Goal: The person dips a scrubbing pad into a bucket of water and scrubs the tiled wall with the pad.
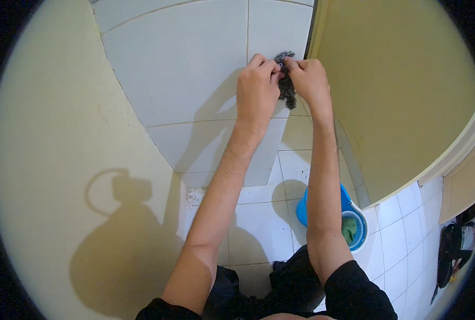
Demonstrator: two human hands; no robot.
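Note:
Both arms reach forward to a grey, wiry steel wool scourer [288, 96], stretched out between my hands in front of the white tiled block [184, 64], near its right edge. My left hand [256, 90] is closed, its fingertips pinching the scourer's left side. From the other side, my right hand [312, 82] grips its upper part between thumb and fingers. Loose strands hang below the fingers. How deep the fingers go into the scourer is hidden.
On the floor by my right forearm stands a blue bucket [302, 209] with a basket insert holding a green cloth [349, 229]. Yellowish walls rise left [45, 160] and right [402, 96]. Dark items, perhaps shoes [448, 250], lie at far right on white floor tiles [261, 221].

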